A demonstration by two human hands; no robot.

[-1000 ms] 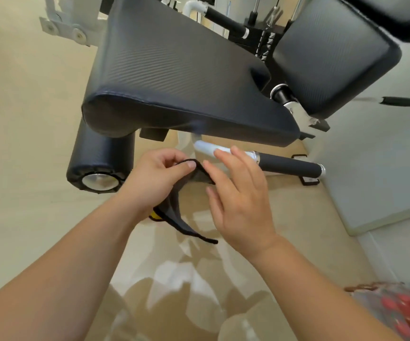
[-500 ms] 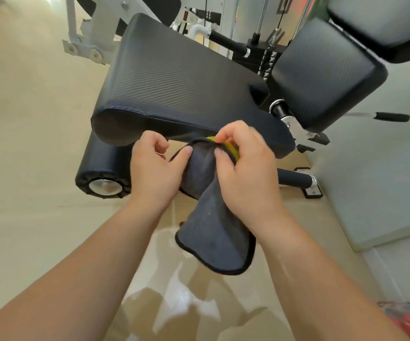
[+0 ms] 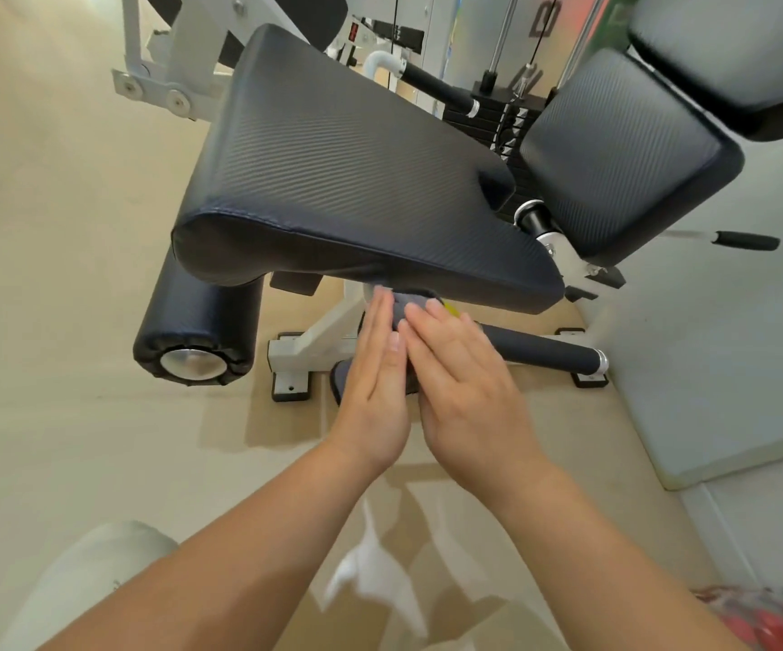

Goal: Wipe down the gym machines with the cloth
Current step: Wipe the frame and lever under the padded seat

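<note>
Your left hand (image 3: 375,387) and right hand (image 3: 469,397), fingers straight, sandwich the cloth (image 3: 415,300) at the seat pad's (image 3: 356,180) near edge. You're likely folding it; next, press it onto the pad and wipe.

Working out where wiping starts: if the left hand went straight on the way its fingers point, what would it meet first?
Likely the front edge of the seat pad, just beyond the left hand; depth is unclear, so it might slip underneath.

Bright, even light; wide-angle view.
Glare streaks the floor (image 3: 370,570) below the left hand (image 3: 370,401); its fingertips (image 3: 382,298) blur; lines bend toward the edges.
</note>
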